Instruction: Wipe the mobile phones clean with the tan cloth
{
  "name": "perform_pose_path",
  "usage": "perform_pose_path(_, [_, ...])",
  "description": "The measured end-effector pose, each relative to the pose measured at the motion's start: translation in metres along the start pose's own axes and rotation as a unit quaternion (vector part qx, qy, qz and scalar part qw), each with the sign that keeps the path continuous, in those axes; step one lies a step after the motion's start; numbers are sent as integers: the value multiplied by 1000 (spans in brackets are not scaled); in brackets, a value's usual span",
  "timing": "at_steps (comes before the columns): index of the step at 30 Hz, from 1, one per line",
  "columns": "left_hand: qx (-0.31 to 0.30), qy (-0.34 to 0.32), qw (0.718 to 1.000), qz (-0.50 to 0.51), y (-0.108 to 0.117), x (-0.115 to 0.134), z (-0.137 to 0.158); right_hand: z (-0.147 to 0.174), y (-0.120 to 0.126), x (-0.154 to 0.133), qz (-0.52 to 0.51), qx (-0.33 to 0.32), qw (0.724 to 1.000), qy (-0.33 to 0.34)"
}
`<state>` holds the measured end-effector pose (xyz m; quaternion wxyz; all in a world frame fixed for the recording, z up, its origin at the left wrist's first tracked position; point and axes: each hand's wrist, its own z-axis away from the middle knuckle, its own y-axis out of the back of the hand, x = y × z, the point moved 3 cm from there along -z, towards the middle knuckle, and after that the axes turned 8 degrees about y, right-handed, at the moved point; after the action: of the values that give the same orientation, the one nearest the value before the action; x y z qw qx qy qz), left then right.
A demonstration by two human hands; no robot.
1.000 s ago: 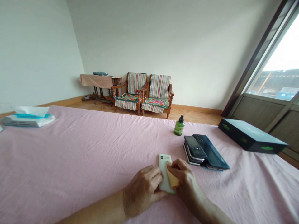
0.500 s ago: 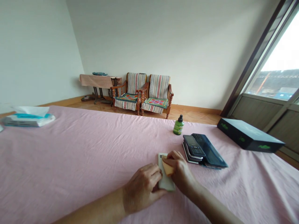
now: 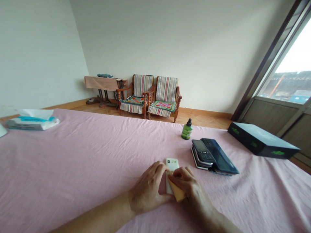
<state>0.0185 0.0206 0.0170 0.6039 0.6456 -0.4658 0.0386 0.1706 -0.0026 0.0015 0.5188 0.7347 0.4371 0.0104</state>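
Note:
A white phone (image 3: pixel 172 163) lies on the pink tablecloth (image 3: pixel 97 161) with its back and camera facing up. My left hand (image 3: pixel 147 187) grips it along the left side, thumb near the bottom end and fingers higher up. In my right hand (image 3: pixel 187 183) a folded yellow cloth (image 3: pixel 178 193) is pinched and pressed on the lower half of the phone's back. My right fingers and the cloth hide much of that lower half.
Right of my hands lie a stack of phones (image 3: pixel 203 152) and dark blue tablets or large phones (image 3: pixel 221 157). Behind them stand a green spray bottle (image 3: pixel 187 131) and a black box (image 3: pixel 262 140). A tissue pack (image 3: pixel 34 123) sits far left. Two chairs (image 3: pixel 162 94) are beyond the table.
My right hand has moved the yellow cloth down the phone's back, toward me, uncovering the camera end. My left fingers have shifted slightly upward along the phone's edge.

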Motion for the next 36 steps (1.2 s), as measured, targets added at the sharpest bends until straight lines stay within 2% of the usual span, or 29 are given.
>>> perform_pose_path(5, [-18, -3, 1000, 10, -5, -11, -5, 27, -1, -14, -29, -6, 999, 17])
perform_pose_path(8, [-25, 7, 999, 24, -8, -17, -7, 30, 0, -14, -39, -9, 999, 14])
perform_pose_path(14, [-33, 23, 997, 58, -9, -20, -7, -5, 6, 1, -21, -4, 1000, -22])
perform_pose_path(17, [-31, 30, 998, 54, -9, -21, -7, -23, 6, 14, -13, 6, 1000, -20])
perform_pose_path(20, [-36, 27, 998, 39, -7, -21, -8, -28, 4, 20, -14, 5, 1000, -9])
perform_pose_path(26, [-63, 6, 998, -2, -3, -18, -14, -12, 4, 4, -36, -27, 999, -5])
perform_pose_path(30, [-57, -26, 998, -2, -2, -15, -15, -2, 4, -9, -51, -44, 998, -6])
perform_pose_path(36, [-56, -31, 998, 3, 0, -16, -15, 16, 2, -13, -74, -54, 996, 1])
